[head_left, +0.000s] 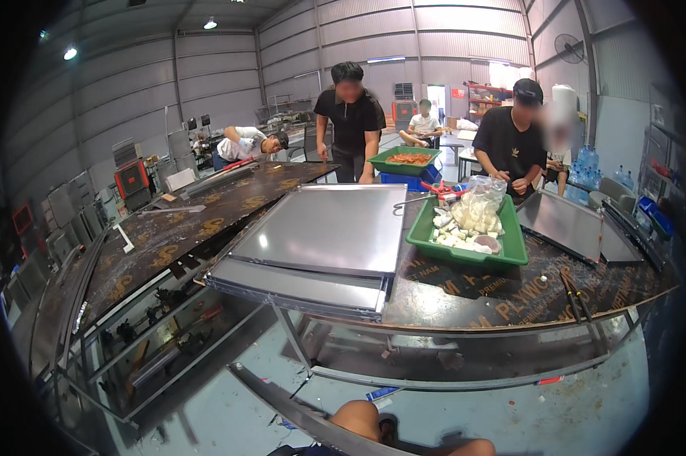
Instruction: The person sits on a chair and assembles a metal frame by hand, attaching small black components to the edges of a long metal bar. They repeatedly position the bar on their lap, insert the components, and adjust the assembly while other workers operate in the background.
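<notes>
Neither of my hands shows in the head view. At the lower edge my bare knee point(356, 419) and a second knee point(476, 448) come into view. A long grey metal strip point(305, 416) slants across in front of my left knee, and its lower end leaves the picture; what supports it there is hidden. Beyond it stands a workbench with a dark printed plywood top point(449, 304). Flat silver metal panels point(327, 228) lie stacked on its left part. A green tray point(472, 254) on the bench holds many small white pieces and a clear plastic bag point(481, 209) of more.
Pliers with yellow-marked handles point(575, 296) lie near the bench's right edge, by another metal panel point(559, 224). A second long table point(168, 235) runs along the left. Co-workers stand behind the benches. A green tray of orange-brown pieces point(407, 159) sits farther back.
</notes>
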